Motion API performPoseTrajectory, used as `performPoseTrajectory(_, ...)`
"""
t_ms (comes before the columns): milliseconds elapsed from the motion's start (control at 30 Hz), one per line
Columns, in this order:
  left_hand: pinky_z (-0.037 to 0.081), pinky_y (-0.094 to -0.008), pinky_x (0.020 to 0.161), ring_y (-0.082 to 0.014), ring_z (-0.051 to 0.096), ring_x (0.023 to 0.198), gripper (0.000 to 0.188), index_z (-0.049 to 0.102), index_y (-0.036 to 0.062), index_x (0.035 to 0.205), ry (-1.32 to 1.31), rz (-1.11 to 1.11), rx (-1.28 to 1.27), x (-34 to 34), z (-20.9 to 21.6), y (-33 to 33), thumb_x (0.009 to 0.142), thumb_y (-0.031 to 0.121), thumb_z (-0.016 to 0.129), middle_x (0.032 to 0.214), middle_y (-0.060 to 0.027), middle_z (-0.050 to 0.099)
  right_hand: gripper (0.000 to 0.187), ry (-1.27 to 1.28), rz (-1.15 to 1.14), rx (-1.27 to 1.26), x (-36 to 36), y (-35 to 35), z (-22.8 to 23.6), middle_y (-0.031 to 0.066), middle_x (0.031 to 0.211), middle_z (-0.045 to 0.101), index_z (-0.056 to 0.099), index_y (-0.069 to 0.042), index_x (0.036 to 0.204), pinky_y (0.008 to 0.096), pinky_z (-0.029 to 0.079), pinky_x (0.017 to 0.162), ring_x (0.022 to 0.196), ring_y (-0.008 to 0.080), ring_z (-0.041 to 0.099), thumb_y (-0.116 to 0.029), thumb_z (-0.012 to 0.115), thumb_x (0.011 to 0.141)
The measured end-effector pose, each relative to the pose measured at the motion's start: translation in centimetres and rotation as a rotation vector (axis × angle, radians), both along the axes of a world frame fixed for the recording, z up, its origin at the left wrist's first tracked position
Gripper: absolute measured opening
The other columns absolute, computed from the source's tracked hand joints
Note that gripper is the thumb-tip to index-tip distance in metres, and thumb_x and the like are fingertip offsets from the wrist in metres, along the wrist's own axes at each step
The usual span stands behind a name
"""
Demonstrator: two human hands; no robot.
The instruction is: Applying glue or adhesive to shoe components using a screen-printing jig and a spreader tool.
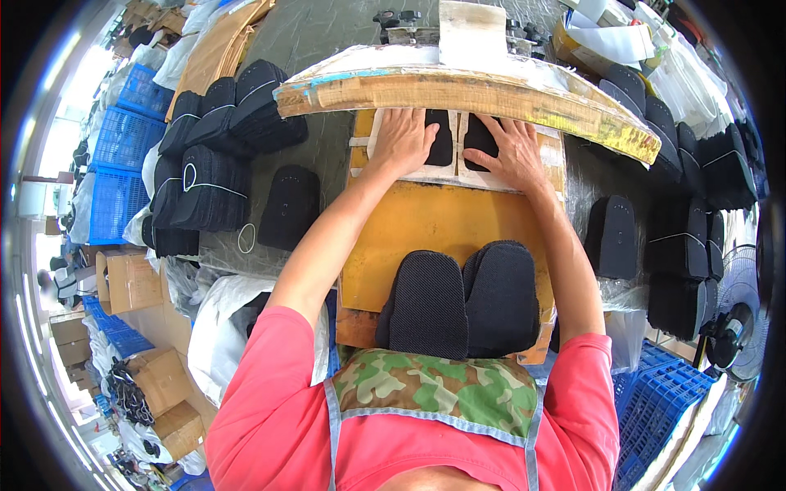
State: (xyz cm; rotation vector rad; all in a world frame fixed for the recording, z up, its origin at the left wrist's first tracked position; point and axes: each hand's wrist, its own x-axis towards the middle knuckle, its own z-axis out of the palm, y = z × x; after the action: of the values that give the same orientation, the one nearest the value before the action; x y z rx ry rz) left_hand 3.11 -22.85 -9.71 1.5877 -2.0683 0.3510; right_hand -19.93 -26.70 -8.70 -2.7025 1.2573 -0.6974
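My left hand (401,141) lies flat, palm down, on the white-edged template (438,173). Its fingers reach forward beside one black insole (441,137) set in that template. My right hand (509,154) has its fingers spread over the second black insole (475,131), thumb resting on it. Fingertips of both hands come close under the raised wooden-edged frame (458,92), which hides the far part of the template. Nearer to me, two piles of black insoles (429,303) (501,296) lie side by side on the orange board (401,221).
Banded stacks of black insoles (210,188) stand at the left, and more stacks (678,237) at the right. Single piles (290,206) (612,237) flank my forearms. Blue crates (127,192) rise at far left, another crate (659,409) at lower right, beside a fan (737,323).
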Motion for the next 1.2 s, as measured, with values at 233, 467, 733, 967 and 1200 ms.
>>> performPoseTrajectory(233,0.037,-0.0508,0.101,-0.0441,0.050,0.116,0.042,0.048,-0.0056,0.129,0.161,-0.080,0.493,0.2,2.4,-0.7,0.098,0.024,0.047,0.121,-0.0278,0.057,0.068,0.002,-0.010,0.013,-0.7,0.1,-0.1,0.0163,0.141,0.048,0.052,-0.016,0.139,0.0493,0.023,0.113,0.135,0.0352,0.038,-0.056,0.062,0.085)
performPoseTrajectory(467,0.012,-0.0531,0.118,-0.0378,0.023,0.142,0.066,0.031,-0.0019,0.147,-0.009,-0.081,0.255,-0.9,0.0,1.5,0.097,0.039,0.047,0.149,-0.0246,0.031,0.067,-0.044,0.002,-0.006,-0.1,-0.1,0.3,0.0186,0.138,0.051,0.052,-0.015,0.138,0.0508,0.023,0.113,0.134,0.0381,0.038,-0.052,0.065,0.084)
performPoseTrajectory(733,0.041,-0.0500,0.094,-0.0423,0.052,0.107,0.034,0.053,-0.0038,0.122,0.247,-0.069,0.134,0.9,0.0,0.5,0.089,0.005,0.053,0.114,-0.0265,0.056,0.052,-0.111,-0.070,0.080,-0.1,0.0,-0.2,0.0217,0.121,0.063,0.062,-0.009,0.126,0.0502,0.033,0.106,0.119,0.0408,0.053,-0.044,0.064,0.088)
performPoseTrajectory(967,0.020,-0.0519,0.115,-0.0453,0.026,0.136,0.059,0.033,-0.0097,0.140,0.361,0.001,0.334,-1.9,0.9,1.4,0.094,0.020,0.056,0.144,-0.0309,0.033,0.050,-0.090,-0.054,0.121,-0.9,0.7,0.4,0.0203,0.127,0.059,0.058,-0.009,0.130,0.0491,0.030,0.108,0.124,0.0387,0.049,-0.037,0.064,0.089)
performPoseTrajectory(1200,0.015,-0.0498,0.118,-0.0418,0.021,0.141,0.068,0.027,-0.0091,0.144,0.187,-0.023,0.369,-0.7,1.5,1.4,0.095,0.030,0.054,0.148,-0.0291,0.028,0.053,-0.115,-0.030,0.055,-0.4,0.2,0.4,0.0195,0.131,0.058,0.059,-0.008,0.129,0.0494,0.027,0.110,0.127,0.0383,0.047,-0.039,0.066,0.087)
